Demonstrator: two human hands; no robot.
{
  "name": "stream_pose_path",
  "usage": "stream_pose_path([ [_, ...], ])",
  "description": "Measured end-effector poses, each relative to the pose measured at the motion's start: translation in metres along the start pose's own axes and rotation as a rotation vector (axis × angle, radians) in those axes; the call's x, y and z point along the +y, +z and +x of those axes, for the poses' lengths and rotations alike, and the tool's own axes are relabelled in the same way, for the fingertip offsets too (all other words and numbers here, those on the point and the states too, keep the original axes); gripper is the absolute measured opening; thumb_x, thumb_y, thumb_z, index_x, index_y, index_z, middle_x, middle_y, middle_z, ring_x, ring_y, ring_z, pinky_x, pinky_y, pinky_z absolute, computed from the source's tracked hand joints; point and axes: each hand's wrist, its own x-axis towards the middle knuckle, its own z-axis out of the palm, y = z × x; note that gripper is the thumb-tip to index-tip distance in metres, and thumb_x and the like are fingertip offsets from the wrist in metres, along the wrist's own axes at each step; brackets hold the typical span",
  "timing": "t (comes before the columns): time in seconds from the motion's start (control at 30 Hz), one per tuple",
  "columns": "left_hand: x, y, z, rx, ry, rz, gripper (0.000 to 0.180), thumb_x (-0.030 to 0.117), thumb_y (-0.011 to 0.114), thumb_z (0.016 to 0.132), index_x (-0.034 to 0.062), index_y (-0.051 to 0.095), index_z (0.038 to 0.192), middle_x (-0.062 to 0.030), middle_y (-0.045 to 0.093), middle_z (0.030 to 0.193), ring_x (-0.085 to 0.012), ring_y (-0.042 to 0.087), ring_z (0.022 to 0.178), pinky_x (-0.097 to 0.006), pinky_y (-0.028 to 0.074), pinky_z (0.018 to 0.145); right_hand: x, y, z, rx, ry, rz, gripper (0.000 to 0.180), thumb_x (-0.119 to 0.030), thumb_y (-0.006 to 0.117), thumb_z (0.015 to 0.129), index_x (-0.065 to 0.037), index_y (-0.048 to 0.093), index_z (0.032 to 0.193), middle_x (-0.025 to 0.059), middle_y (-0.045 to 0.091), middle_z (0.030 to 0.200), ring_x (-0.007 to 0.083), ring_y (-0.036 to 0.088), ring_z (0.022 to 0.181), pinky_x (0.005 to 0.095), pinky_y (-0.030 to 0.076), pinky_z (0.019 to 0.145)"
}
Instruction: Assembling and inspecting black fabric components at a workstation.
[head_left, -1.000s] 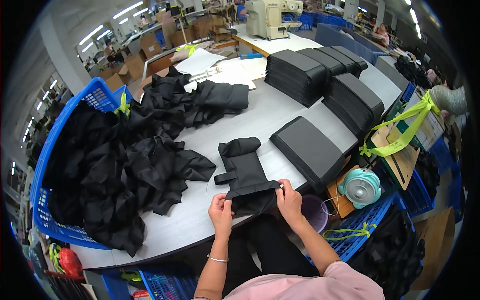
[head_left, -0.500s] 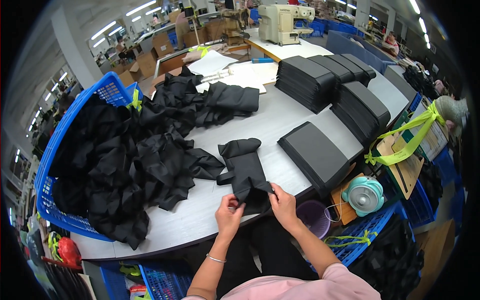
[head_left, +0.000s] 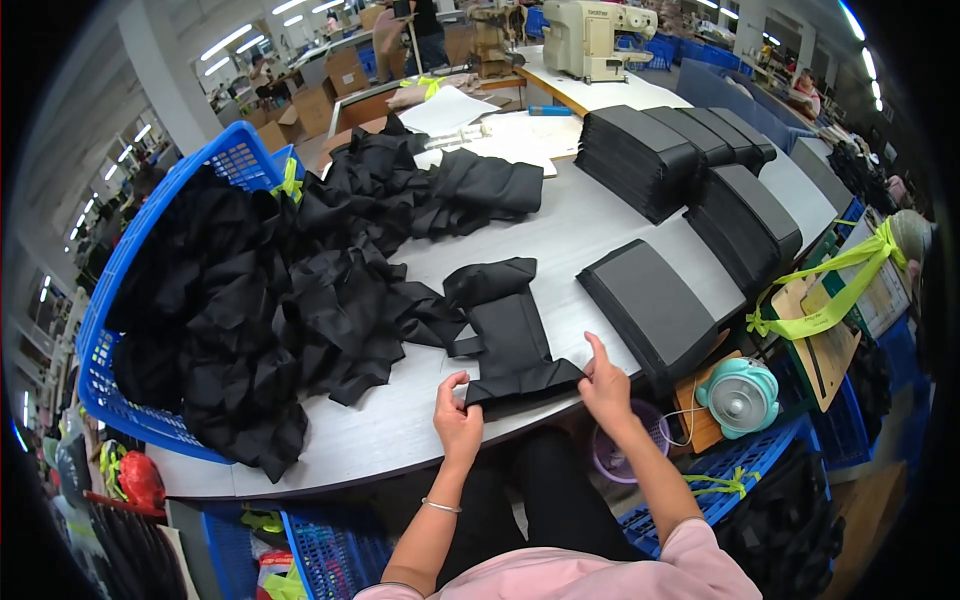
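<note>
head view: going left to right, the blue basket (head_left: 215, 165) sat at your 10 o'clock, tipped against the grey table (head_left: 560, 240), with a big heap of black fabric pieces (head_left: 280, 300) spilling out of it across the tabletop toward 12 o'clock. near the table's front edge, at your 12 o'clock and close in, lay the black fabric piece (head_left: 510, 335) you were working on, its far end folded over and its near end pulled flat along the table edge. your left hand (head_left: 457, 418) gripped the near left corner of that piece, fingers curled narrow and pinched on the cloth, a thin bracelet on the wrist. your right hand (head_left: 606, 385) held the near right corner, thumb under and the fingers half spread, index raised above the fabric. the two hands were apart, with the hem stretched between them.

just past your right hand, at 1 o'clock, a flat stack of black panels (head_left: 650, 305) lay on the table, near but not touching the piece. farther out at 1 o'clock stood taller stacks of folded black panels (head_left: 690, 165). at 12 o'clock far, white paper sheets (head_left: 490, 135) and a cream sewing machine (head_left: 600, 35) stood on the table's far end. at 3 o'clock, below the table edge, a small teal fan (head_left: 742, 398) sat beside a purple cup (head_left: 610, 455), with yellow-green strap (head_left: 830, 290) tied over a board above it.
</note>
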Motion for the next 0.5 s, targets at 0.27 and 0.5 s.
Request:
stream_pose_path([
  [0.27, 0.001, -0.007, -0.006, -0.051, -0.108, -0.15, 0.035, 0.006, 0.068, 0.089, 0.0025, 0.058, 0.122, -0.0029, 0.066, 0.095, -0.0052, 0.05, 0.059, -0.023, 0.042, 0.056, 0.022, -0.077, 0.045, 0.397, -0.101, -0.487, 0.064, -0.027, 0.085, 0.072, -0.006, 0.06, 0.127, 0.0094, 0.058, 0.114, 0.0291, 0.055, 0.107, 0.041, 0.043, 0.091],
  [0.5, -0.006, -0.008, -0.004, -0.054, -0.081, -0.253, 0.034, 0.015, 0.065, 0.095, 0.0017, 0.056, 0.125, -0.0054, 0.065, 0.092, -0.0062, 0.054, 0.064, -0.023, 0.043, 0.059, 0.049, -0.095, 0.067, 0.182, -0.008, -0.449, 0.048, -0.042, 0.078, 0.078, -0.008, 0.074, 0.11, 0.0075, 0.06, 0.105, 0.0271, 0.058, 0.102, 0.0418, 0.046, 0.086],
])
